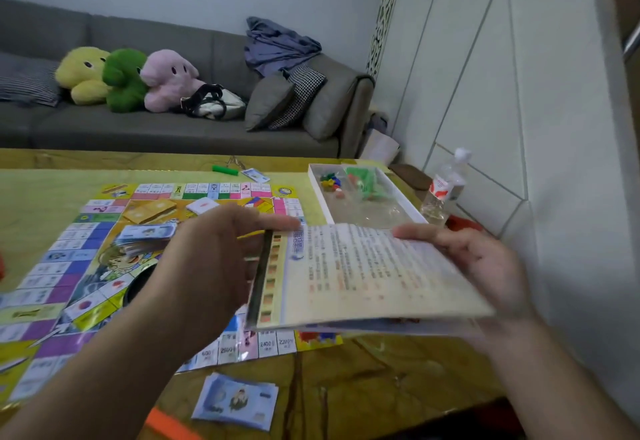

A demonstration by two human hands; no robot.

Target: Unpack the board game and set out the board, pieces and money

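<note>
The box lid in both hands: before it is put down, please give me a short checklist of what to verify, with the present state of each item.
1. Hold on the box lid: left hand at its left edge, right hand at its right edge. Ok.
2. Board unfolded flat on the table: ok.
3. Money out: one stack of notes lies near the front table edge, another stack lies on the board. Ok.
4. Pieces out: coloured pieces are still in the box tray. Not ok.
5. Free spot for the lid: table surface under the lid is hidden. Cannot tell.
6. Water bottle stands close beside the tray. Not ok.
</note>
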